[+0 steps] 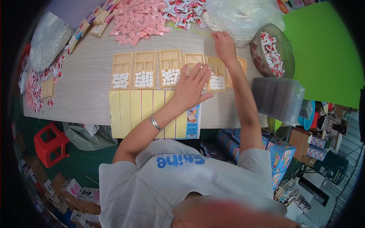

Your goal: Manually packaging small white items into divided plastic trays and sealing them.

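Observation:
Several cream compartment trays (144,56) stand in a row across the table. White pellet-like pieces (143,79) fill the near compartments of most of them. My left hand (191,84), with a silver bracelet at its wrist, lies with fingers spread over the fourth tray (194,57) and hides much of it. My right hand (225,46) is beyond the fifth tray (217,70), its fingers closed beside a clear bag (243,22) of white pieces. A thin yellow-green strip (201,33) runs up to those fingertips; whether they grip it cannot be made out.
Yellow cards (135,110) lie at the near edge. Pink packets (138,19) and red-white sachets (184,11) are piled at the back. A bowl of sachets (272,53) and clear plastic boxes (279,97) stand right. A red stool (50,142) is below left.

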Demonstrator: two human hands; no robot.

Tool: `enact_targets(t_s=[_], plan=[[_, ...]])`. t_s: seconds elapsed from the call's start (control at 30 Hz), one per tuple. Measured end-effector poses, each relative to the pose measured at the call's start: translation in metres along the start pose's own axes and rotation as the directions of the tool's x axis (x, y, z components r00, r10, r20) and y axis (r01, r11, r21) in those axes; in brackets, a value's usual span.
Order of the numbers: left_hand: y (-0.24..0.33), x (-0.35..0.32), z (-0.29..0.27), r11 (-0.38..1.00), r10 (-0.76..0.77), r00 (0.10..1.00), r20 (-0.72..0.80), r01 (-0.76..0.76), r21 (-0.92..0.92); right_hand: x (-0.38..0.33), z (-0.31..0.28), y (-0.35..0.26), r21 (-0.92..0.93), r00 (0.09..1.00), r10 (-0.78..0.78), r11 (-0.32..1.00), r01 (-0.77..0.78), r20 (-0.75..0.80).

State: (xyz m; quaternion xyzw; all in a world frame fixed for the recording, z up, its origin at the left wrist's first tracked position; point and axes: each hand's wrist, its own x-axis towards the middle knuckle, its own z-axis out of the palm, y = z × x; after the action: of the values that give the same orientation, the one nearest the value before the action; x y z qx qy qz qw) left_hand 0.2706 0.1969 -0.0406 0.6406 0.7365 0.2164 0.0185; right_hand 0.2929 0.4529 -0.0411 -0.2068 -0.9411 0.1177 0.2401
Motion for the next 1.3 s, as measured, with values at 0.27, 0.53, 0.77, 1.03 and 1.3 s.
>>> enact_targets(t_s=[0.27, 0.53, 0.77, 1.03, 1.3], plan=[[-0.009, -0.023, -0.014, 0.998, -0.055, 0.974, -0.221, 0.047, -0.041, -0.023, -0.035, -0.036, 0.299, 0.985, -0.033, 0.954, -0.019, 0.170], [-0.002, 0.004, -0.012, 0.980, -0.088, 0.967, -0.239, 0.041, -0.193, -0.079, -0.060, -0.058, 0.514, 0.984, 0.104, 0.842, -0.166, 0.147], [-0.009, 0.002, -0.009, 0.966, -0.185, 0.913, -0.363, 0.101, -0.238, -0.155, -0.064, -0.070, 0.807, 0.876, 0.454, 0.450, -0.383, 0.163], [-0.015, 0.001, -0.011, 0.967, -0.190, 0.944, -0.270, 0.132, -0.216, -0.191, -0.061, -0.092, 0.841, 0.806, 0.566, 0.340, -0.420, 0.174], [-0.008, -0.008, -0.006, 0.994, -0.086, 0.966, -0.245, 0.066, -0.089, -0.199, -0.059, -0.095, 0.879, 0.781, 0.604, 0.275, -0.390, 0.157]])
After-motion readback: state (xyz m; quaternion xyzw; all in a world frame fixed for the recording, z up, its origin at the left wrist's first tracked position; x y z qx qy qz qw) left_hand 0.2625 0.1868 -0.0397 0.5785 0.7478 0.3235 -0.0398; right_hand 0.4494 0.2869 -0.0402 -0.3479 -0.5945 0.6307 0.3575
